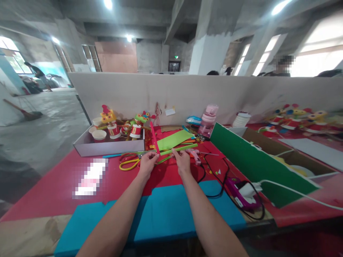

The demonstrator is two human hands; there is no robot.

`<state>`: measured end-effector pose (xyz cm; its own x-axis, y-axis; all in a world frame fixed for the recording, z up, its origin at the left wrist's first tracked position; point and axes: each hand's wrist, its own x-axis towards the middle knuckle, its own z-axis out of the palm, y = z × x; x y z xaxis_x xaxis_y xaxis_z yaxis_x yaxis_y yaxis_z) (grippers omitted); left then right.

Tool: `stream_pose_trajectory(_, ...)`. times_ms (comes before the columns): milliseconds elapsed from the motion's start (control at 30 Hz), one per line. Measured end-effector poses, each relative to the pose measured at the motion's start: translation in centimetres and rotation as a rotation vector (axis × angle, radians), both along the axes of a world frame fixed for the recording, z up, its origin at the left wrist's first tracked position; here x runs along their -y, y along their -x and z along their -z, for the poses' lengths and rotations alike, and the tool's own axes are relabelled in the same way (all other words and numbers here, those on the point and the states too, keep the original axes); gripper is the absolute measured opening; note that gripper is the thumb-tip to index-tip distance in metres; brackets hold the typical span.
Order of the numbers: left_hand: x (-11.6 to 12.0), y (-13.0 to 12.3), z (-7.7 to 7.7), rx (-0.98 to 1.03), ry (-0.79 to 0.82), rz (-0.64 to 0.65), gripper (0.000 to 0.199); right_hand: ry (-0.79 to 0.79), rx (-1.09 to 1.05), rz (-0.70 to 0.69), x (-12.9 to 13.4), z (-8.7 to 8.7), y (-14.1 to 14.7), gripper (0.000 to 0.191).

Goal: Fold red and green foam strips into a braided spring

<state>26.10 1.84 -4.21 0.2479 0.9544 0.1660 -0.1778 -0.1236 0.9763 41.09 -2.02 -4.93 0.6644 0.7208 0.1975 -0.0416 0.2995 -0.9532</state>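
My left hand (149,162) is closed in a pinch at the lower end of a pink strip (154,138), which sticks up and away from me. My right hand (182,161) has its fingers closed on a light green strip (187,147). This green strip reaches left to the pink one, near my left fingertips; whether they are joined I cannot tell. Yellow-handled scissors (129,165) lie beside my left hand. Just right of my right hand is a pink glue gun (195,156). Light green sheets (175,139) lie beyond both hands.
A white box (109,148) with paper-cup figures stands at left. At right are a green-sided box (257,164) and a purple power strip (242,196) with cables. A pink bottle (209,121) stands by the partition (177,92). Blue foam (166,214) lines the front edge.
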Motion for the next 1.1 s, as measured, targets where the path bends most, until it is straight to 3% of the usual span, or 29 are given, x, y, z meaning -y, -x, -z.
stream_pose_trajectory(233, 0.2, 0.1, -0.3, 0.012, 0.025, -0.006, 0.03, -0.033, 0.039, 0.222, 0.5, -0.9, -3.6, 0.042)
stream_pose_trajectory(433, 0.2, 0.1, -0.4, 0.012, 0.011, 0.005, 0.03, -0.165, -0.093, 0.333, 1.4, -2.1, -5.1, 0.042)
stream_pose_trajectory(600, 0.0, 0.3, -0.4, 0.058, 0.023, 0.017, 0.027, -0.213, -0.227, 0.468, 1.5, -1.9, -5.7, 0.039)
stream_pose_trajectory(700, 0.0, 0.3, -0.5, 0.143, 0.063, 0.057, 0.026, -0.168, -0.293, 0.319, 0.8, -1.3, -4.3, 0.032)
stream_pose_trajectory(867, 0.2, 0.1, -0.3, 0.154, 0.099, 0.115, 0.026, 0.068, -0.229, -0.213, -0.4, 0.0, 1.1, 0.025)
stream_pose_trajectory(967, 0.3, -0.1, -0.2, 0.129, 0.071, 0.125, 0.028, 0.072, -0.24, -0.31, -0.5, 0.3, 3.3, 0.024)
stream_pose_trajectory(1100, 0.4, -0.1, -0.2, 0.114, 0.073, 0.107, 0.029, 0.032, -0.243, -0.343, -0.2, 0.3, 4.0, 0.026)
